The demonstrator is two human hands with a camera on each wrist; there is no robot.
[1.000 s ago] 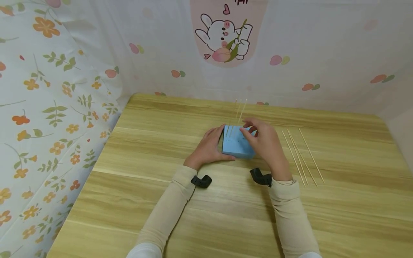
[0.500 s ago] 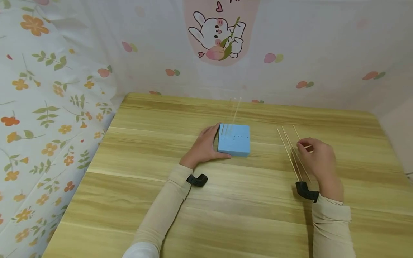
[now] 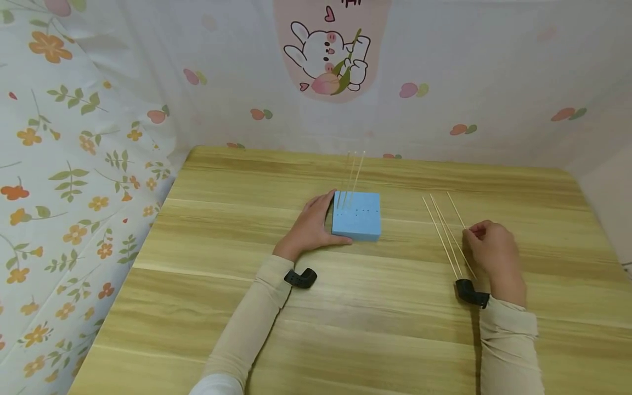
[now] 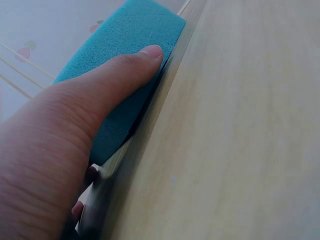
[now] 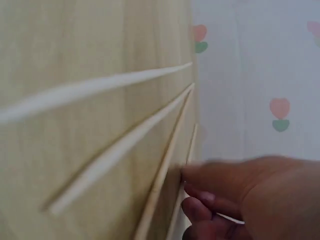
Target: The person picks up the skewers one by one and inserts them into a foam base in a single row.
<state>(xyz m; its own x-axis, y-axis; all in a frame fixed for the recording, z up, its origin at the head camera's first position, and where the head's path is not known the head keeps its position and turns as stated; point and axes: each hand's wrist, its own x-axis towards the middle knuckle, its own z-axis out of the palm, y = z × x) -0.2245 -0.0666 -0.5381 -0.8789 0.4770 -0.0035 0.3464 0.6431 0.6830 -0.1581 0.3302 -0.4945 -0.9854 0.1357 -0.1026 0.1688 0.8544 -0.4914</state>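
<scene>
In the head view a blue foam block (image 3: 356, 222) lies on the table, with three thin bamboo skewers (image 3: 356, 173) standing in its left part and a row of small holes in its top. My left hand (image 3: 308, 227) grips the block at its left side, the thumb along the front face, as the left wrist view shows on the foam (image 4: 140, 30). To the right, my right hand (image 3: 494, 249) pinches the rightmost lying skewer (image 3: 456, 208) between thumb and fingertips. Three other skewers (image 3: 439, 233) lie just left of that hand. Its curled fingers (image 5: 200, 210) show close to the tabletop.
The wood-grain table (image 3: 385, 329) ends at a white printed cloth (image 3: 222, 82) behind it, which also hangs along the left with flowers. A black wrist mount (image 3: 301, 278) sits at the left sleeve, another black mount (image 3: 471, 293) at the right sleeve, overlapping the skewers' near ends.
My right hand has left the foam block and moved right to the lying skewers, lowering onto the rightmost one. My left hand stays on the block. The head view has shifted slightly.
</scene>
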